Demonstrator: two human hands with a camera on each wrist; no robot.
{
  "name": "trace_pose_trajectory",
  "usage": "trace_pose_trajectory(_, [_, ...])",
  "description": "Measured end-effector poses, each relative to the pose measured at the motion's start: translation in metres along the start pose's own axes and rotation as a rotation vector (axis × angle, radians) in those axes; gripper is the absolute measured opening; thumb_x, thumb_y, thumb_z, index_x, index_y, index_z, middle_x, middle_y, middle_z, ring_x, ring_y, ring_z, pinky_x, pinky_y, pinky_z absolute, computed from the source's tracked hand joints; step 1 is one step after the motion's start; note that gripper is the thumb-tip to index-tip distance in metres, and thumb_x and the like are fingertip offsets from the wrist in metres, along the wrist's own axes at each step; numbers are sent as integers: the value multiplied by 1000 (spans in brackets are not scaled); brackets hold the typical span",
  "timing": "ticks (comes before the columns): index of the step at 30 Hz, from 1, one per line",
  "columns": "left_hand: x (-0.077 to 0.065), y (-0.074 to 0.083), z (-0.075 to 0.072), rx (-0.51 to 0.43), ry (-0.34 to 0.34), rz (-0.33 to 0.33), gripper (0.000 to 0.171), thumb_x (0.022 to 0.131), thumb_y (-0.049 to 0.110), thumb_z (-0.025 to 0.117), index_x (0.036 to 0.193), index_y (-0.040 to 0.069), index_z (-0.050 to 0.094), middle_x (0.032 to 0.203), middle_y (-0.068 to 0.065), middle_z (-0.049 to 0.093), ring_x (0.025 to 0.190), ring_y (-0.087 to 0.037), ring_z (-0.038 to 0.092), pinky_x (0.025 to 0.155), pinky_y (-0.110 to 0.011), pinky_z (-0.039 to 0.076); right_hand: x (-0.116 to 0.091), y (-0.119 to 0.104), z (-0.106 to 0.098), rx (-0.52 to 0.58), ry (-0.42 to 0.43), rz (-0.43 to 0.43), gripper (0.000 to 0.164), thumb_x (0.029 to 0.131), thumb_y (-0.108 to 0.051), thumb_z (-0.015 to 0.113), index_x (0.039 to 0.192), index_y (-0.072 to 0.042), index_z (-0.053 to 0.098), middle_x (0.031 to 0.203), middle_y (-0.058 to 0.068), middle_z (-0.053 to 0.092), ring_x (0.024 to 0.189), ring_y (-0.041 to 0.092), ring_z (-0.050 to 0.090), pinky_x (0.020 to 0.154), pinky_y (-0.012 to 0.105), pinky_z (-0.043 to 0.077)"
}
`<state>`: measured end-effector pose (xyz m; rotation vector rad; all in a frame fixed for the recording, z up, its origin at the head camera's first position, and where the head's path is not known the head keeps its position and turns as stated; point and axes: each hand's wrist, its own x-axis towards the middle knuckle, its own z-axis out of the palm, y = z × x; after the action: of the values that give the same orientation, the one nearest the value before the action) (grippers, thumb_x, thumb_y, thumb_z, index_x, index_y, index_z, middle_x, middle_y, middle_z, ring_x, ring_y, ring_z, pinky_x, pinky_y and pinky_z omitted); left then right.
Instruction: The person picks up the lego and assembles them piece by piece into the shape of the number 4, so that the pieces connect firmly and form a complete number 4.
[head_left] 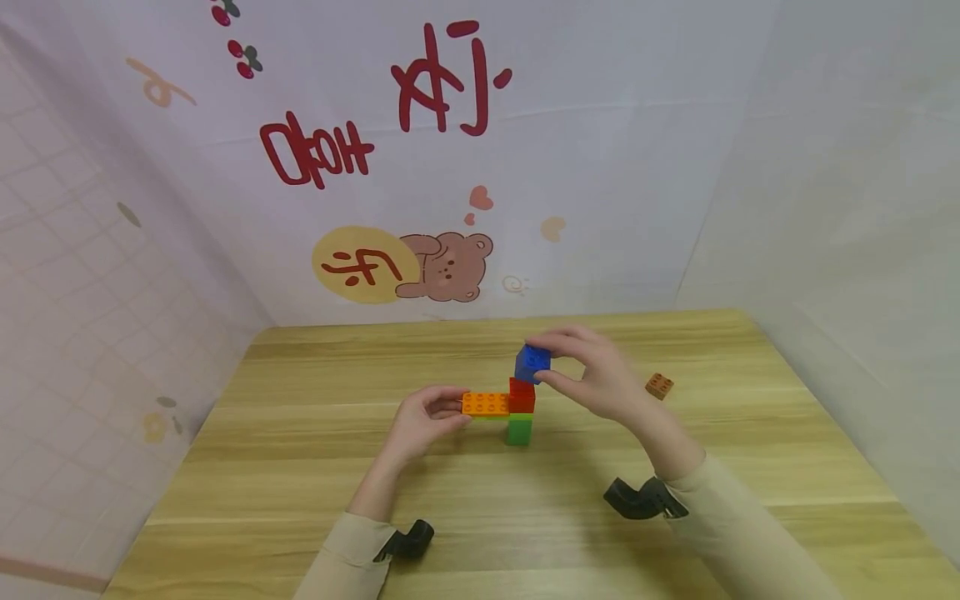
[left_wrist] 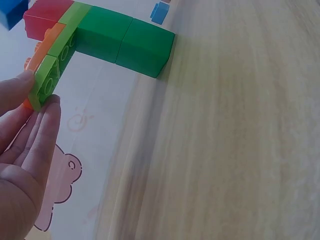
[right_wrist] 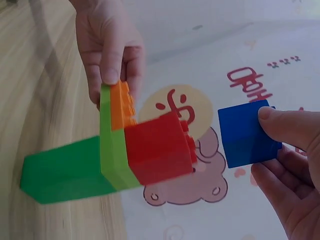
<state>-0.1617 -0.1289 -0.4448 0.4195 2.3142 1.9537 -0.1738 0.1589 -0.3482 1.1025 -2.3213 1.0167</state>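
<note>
A small tower stands on the table: two green bricks (left_wrist: 126, 44) stacked at the bottom, a long light green brick (right_wrist: 106, 145) across them, then a red brick (head_left: 522, 397) and an orange brick (head_left: 485, 404) side by side on top. My left hand (head_left: 427, 421) pinches the free, overhanging end of the orange and light green bricks, with the thumb on one side and fingers on the other. Just above the red brick, my right hand (head_left: 596, 375) holds a blue brick (right_wrist: 245, 134) between thumb and fingers. A gap shows between blue and red in the right wrist view.
A brown-orange brick (head_left: 659, 386) lies on the wooden table (head_left: 337, 367), to the right beyond my right hand. Another small blue brick (left_wrist: 160, 12) shows behind the tower in the left wrist view. A printed white cloth (head_left: 600, 167) hangs behind the table.
</note>
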Motion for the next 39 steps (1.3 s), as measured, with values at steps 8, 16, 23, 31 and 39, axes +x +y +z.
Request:
trace_pose_trajectory(8, [-1,0,-1,-16,-18,25,41,84,-2,76,122,-8,63,113,-23,66,100,-35,67,85,-29,56,12,-14,22,22,-88,7,40,84,-12,80,123,-9,70,119,7,64,101,20,63,86,37,55])
trace_pose_trajectory(16, [-2,-3,-2,-13,-30,50,39,87,0,74,123,-9,62,114,-23,65,101,-36,66,86,-30,56,21,-19,43,13,-192,33,41,86,-16,80,125,-10,69,122,6,62,109,23,60,89,37,54])
trace_pose_trajectory(23, [-2,-2,-1,-33,-30,43,38,86,-2,74,122,-8,63,114,-22,66,101,-34,67,85,-30,56,27,-17,58,-38,-228,-46,40,85,-17,80,123,-7,69,118,8,64,107,22,60,86,33,53])
trace_pose_trajectory(31, [0,-2,-2,-48,-39,49,38,86,-3,74,122,-9,62,114,-23,65,101,-37,66,85,-29,56,28,-12,68,-86,-231,-93,38,85,-17,81,119,-5,70,114,7,65,105,21,61,91,34,52])
trace_pose_trajectory(39, [0,-1,-1,-50,-44,39,40,85,-2,75,122,-9,62,113,-20,65,100,-34,66,84,-29,56,26,-8,72,-95,-228,-87,38,85,-17,80,120,-5,70,114,6,64,104,21,61,91,34,52])
